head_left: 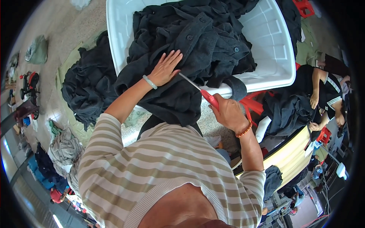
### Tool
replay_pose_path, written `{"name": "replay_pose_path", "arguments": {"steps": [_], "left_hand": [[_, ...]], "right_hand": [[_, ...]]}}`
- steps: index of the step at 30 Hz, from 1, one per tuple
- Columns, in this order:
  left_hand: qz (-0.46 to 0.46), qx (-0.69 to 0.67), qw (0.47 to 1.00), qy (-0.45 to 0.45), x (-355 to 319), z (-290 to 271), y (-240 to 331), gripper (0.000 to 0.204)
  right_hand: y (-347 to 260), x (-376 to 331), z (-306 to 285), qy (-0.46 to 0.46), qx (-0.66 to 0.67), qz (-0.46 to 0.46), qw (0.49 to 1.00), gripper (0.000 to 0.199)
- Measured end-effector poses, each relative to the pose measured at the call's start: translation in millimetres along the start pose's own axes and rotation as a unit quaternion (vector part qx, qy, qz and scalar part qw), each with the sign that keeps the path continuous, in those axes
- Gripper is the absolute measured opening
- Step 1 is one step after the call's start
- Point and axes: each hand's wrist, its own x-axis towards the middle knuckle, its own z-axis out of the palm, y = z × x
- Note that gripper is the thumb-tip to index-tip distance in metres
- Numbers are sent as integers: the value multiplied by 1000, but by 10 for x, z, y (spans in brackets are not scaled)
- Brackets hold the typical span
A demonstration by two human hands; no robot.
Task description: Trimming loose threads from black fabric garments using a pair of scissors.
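Note:
A white plastic tub (272, 49) in front of me holds a heap of dark garments. On top lies a black garment (194, 53) with large dark buttons, part of it hanging over the near rim toward my lap. My left hand (165, 69) lies flat on this cloth, fingers stretched out. My right hand (230, 114) is wrapped around the red handle of a tool (205, 95) with a thin straight metal shaft. The shaft points up and left, its tip close to my left thumb. What kind of tool it is, I cannot tell.
More dark garments (89, 83) lie piled on a green sheet left of the tub. A red plastic stool (253, 104) stands by its right side. Farther right, a co-worker (323, 87) handles dark cloth (289, 112) beside a pale yellow-topped table (294, 155).

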Motion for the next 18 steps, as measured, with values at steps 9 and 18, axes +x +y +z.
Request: {"name": "replay_pose_path", "arguments": {"steps": [9, 18], "left_hand": [[51, -3, 988, 147, 1449, 27, -100, 62], [46, 83, 995, 30, 1748, 319, -159, 51]], "right_hand": [[12, 85, -109, 106, 12, 123, 987, 29], [470, 545, -445, 143, -47, 187, 971, 29]]}}
